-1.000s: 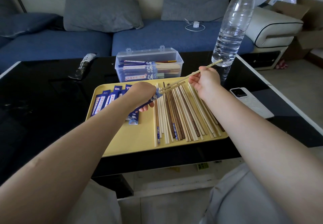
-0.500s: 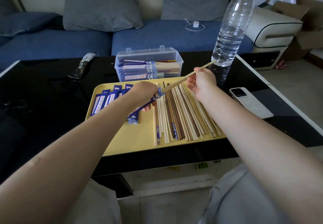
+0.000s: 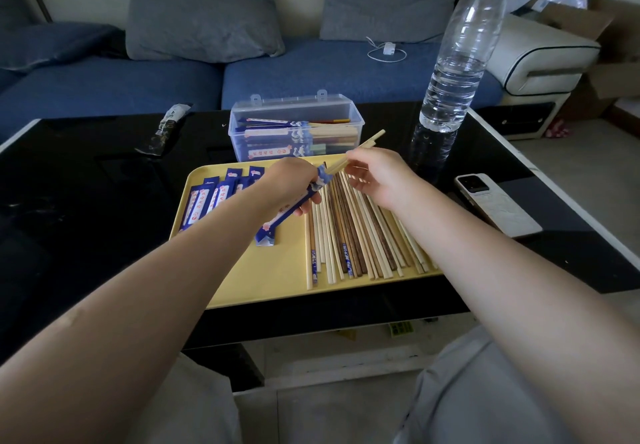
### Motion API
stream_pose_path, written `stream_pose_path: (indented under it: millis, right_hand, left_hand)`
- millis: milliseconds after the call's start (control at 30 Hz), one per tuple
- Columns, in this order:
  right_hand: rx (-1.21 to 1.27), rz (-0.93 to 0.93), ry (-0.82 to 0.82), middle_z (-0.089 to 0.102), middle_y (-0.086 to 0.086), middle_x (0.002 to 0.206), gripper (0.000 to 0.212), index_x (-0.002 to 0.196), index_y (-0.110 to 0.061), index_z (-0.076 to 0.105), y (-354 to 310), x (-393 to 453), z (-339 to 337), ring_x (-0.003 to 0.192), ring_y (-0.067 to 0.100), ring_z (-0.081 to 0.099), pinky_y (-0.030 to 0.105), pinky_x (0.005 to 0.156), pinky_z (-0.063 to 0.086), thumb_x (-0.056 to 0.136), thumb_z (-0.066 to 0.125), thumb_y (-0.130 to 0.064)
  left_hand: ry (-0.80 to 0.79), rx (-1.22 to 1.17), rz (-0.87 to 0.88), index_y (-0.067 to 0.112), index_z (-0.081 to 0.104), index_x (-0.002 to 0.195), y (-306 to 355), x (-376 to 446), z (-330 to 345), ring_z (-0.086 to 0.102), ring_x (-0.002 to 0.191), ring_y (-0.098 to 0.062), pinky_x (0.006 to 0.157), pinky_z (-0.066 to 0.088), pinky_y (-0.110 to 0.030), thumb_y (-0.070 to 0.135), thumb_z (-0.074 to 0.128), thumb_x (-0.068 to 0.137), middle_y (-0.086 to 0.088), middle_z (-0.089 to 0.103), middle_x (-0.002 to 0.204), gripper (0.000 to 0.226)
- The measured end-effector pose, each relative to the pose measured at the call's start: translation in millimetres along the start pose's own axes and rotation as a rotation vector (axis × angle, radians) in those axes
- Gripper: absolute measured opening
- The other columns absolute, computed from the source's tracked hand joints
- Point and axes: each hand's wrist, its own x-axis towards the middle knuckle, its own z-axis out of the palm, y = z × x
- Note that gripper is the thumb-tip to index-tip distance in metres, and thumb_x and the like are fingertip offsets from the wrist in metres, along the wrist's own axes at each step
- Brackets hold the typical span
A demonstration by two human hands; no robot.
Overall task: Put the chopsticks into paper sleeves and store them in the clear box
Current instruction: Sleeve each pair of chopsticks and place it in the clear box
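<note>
- left hand (image 3: 289, 184) is wrapped around a blue paper sleeve (image 3: 277, 219), holding it at a slant over the yellow tray (image 3: 277, 270), with the sleeve's open mouth pointing to about 1 o'clock
- right hand (image 3: 375, 175) is pinching a pale pair of chopsticks (image 3: 360, 148) between thumb and fingertips; the near ends of the sticks sit right at the sleeve mouth, can't really tell how far in they go, and the far ends poke up toward 1 o'clock
- loose chopsticks (image 3: 349, 232), pale and dark brown mixed, lie in a rough row on the tray's 3 o'clock half, just under both hands
- a bunch of empty sleeves (image 3: 207, 201) is stacked overlapping on the tray's 9 o'clock side
- the clear box (image 3: 294, 128) sits on the black desk (image 3: 86, 201) at 12 o'clock from the tray, nearly touching its edge, lid open, with several sleeved pairs lying in it
- water bottle (image 3: 457, 59) stands at about 2 o'clock from the tray, and a phone (image 3: 495, 201) lies flat at 3 o'clock
- a small dark wrapper (image 3: 166, 128) lies on the desk around 10 o'clock
</note>
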Motion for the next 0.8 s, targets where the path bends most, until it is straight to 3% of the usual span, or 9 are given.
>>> stream_pose_path:
  millis: [367,500,600,700,733,800]
  right_hand:
    - [-0.068,0.012,-0.162,0.072,0.012,0.112,0.033,0.117,-0.016,0.061,1,-11,9,0.104,0.024,0.070,0.033,0.075,0.054,0.089,0.073,-0.005]
    - [0.063,0.027,-0.143,0.070,0.006,0.097,0.020,0.117,-0.012,0.064,-7,-15,8,0.081,0.015,0.068,0.026,0.066,0.056,0.097,0.066,-0.018]
    - [0.170,0.037,-0.071,0.069,0.009,0.092,0.019,0.114,-0.007,0.068,-14,-8,0,0.073,0.014,0.069,0.024,0.065,0.057,0.100,0.061,-0.019]
    - [0.267,0.033,-0.040,0.068,0.012,0.094,0.015,0.105,-0.003,0.068,-18,-4,-5,0.073,0.015,0.070,0.025,0.066,0.058,0.101,0.058,-0.014]
    - [0.293,0.025,-0.027,0.068,0.013,0.096,0.015,0.105,-0.002,0.068,-21,-3,-6,0.077,0.017,0.070,0.025,0.067,0.058,0.101,0.058,-0.012]
    - [0.349,0.008,0.013,0.067,0.015,0.102,0.013,0.106,-0.001,0.066,-30,0,-7,0.084,0.019,0.071,0.025,0.069,0.059,0.101,0.058,-0.010]
  left_hand:
    - [-0.059,-0.068,-0.036,0.005,0.055,0.092,-1,-1,-5,0.052,0.051,-0.015,0.049,0.044,-0.025,0.017,0.042,0.100,-0.007,0.063,0.073,0.019]
    - [0.047,0.047,-0.017,0.005,0.053,0.085,5,4,-5,0.048,0.044,-0.016,0.043,0.040,-0.022,0.011,0.041,0.096,-0.008,0.060,0.067,0.018]
    - [0.094,0.152,-0.035,0.006,0.055,0.084,0,11,-8,0.050,0.046,-0.017,0.049,0.041,-0.024,0.016,0.041,0.098,-0.007,0.059,0.066,0.022]
    - [0.186,0.151,-0.001,0.009,0.062,0.095,-8,17,-15,0.059,0.065,-0.019,0.063,0.050,-0.032,0.025,0.044,0.098,-0.009,0.067,0.080,0.024]
    - [0.268,0.232,0.059,0.012,0.063,0.102,-10,19,-17,0.062,0.079,-0.021,0.075,0.052,-0.037,0.027,0.045,0.098,-0.010,0.069,0.094,0.024]
    - [0.475,0.412,0.201,0.017,0.058,0.126,-14,25,-24,0.054,0.117,-0.025,0.103,0.040,-0.042,0.029,0.047,0.097,-0.008,0.058,0.129,0.032]
